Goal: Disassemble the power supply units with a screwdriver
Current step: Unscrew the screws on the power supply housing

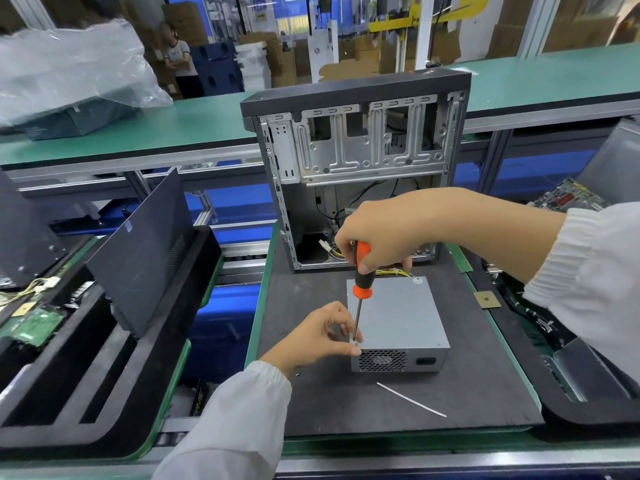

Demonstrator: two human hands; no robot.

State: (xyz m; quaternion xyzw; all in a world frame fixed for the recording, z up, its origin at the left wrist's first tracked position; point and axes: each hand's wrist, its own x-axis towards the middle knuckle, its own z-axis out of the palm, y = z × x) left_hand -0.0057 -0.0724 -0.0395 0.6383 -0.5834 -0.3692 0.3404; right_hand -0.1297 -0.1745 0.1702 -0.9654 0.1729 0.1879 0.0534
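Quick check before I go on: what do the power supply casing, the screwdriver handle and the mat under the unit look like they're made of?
Power supply casing: looks like bare sheet metal, matte grey, with a punched grille at the front. Screwdriver handle: orange and black, probably moulded plastic or rubber; the shaft is shiny metal. Mat: dark, dull, non-reflective, likely rubber or foam; hard to tell which.

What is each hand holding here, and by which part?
The right hand grips the screwdriver by its orange-and-black handle. The left hand pinches the shaft near the tip, at the near left corner of the power supply unit.
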